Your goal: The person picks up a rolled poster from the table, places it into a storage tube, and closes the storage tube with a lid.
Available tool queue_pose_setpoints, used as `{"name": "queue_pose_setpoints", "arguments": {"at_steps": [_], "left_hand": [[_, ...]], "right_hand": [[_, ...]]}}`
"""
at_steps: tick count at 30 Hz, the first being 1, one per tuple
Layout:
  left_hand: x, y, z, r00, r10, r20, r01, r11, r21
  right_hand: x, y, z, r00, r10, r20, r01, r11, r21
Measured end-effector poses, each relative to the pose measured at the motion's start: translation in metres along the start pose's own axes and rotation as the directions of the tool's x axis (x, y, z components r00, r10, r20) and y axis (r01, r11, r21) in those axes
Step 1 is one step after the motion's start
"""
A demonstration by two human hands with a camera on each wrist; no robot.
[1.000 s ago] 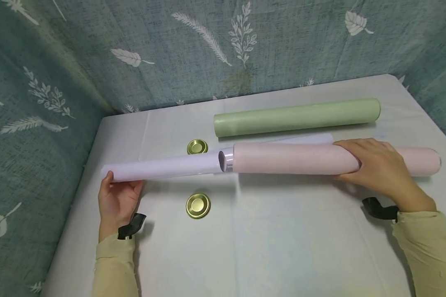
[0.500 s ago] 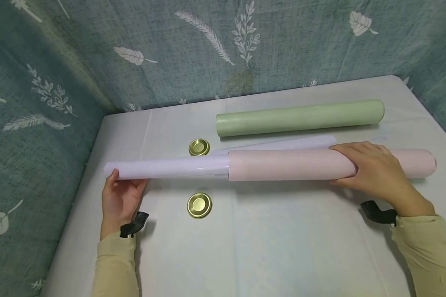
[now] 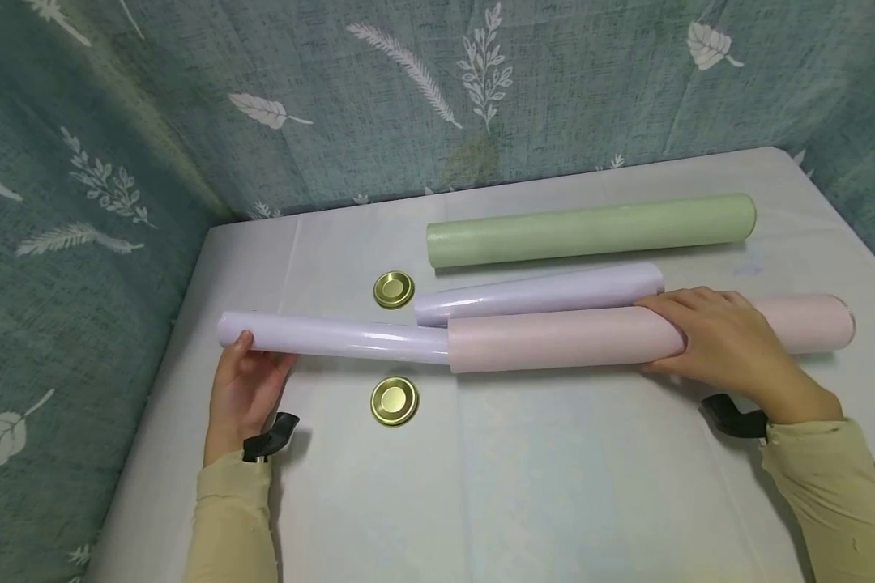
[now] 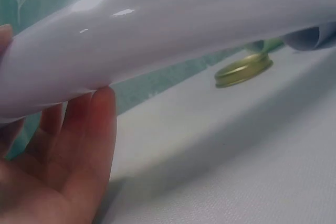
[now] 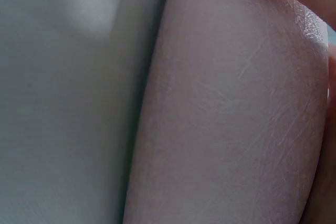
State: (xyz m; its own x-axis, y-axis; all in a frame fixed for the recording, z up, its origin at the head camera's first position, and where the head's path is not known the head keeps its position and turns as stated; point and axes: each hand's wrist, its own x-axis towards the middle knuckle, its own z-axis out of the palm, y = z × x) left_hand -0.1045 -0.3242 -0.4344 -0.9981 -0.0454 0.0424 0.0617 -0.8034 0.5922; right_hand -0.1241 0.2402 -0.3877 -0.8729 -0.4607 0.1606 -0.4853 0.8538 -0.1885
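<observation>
My left hand (image 3: pixel 249 397) grips a glossy lavender paper roll (image 3: pixel 335 337) near its left end, thumb in front and fingers beneath. That roll's right end is hidden inside the left opening of a thicker pink tube (image 3: pixel 554 338). My right hand (image 3: pixel 729 344) is wrapped over the pink tube right of its middle. In the left wrist view the lavender roll (image 4: pixel 168 30) is held above the table, fingertips (image 4: pixel 104 100) against its underside. The right wrist view is filled mostly by the pink tube (image 5: pixel 231 103). A second lavender roll (image 3: pixel 539 293) lies just behind the pink tube.
A green tube (image 3: pixel 591 231) lies at the back of the white-covered table (image 3: pixel 554 486). Two gold lids sit on the left half, a rear lid (image 3: pixel 394 289) and a front lid (image 3: pixel 394 400). Patterned green cloth (image 3: pixel 379 97) hangs behind and at the left.
The lavender roll's right end, at first outside and in front of a clear-looking rim, has entered the pink tube. The tube's left end has lowered toward me, uncovering the second lavender roll.
</observation>
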Motion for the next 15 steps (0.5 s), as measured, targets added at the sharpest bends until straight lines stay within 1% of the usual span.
{"name": "queue_pose_setpoints", "arguments": {"at_steps": [4,8,12,15], "left_hand": [[0.0009,-0.0006,0.0032,1.000,0.017,-0.020,-0.016,0.996,0.084],[0.0008,-0.0009,0.0060,0.999,0.026,-0.041,-0.019,0.989,0.144],[0.0005,-0.0011,0.0059,0.999,0.030,-0.042,-0.021,0.976,0.215],[0.0004,-0.0018,0.0057,0.999,0.027,-0.038,-0.017,0.965,0.262]], "right_hand": [[0.0003,-0.0004,0.0023,1.000,-0.007,0.003,0.007,1.000,-0.010],[0.0003,0.0008,0.0050,0.999,-0.012,-0.041,0.013,1.000,0.004],[0.0009,0.0026,0.0065,0.996,-0.022,-0.081,0.023,1.000,0.016],[0.0005,0.0031,0.0057,0.998,-0.013,-0.068,0.013,1.000,0.010]]}}
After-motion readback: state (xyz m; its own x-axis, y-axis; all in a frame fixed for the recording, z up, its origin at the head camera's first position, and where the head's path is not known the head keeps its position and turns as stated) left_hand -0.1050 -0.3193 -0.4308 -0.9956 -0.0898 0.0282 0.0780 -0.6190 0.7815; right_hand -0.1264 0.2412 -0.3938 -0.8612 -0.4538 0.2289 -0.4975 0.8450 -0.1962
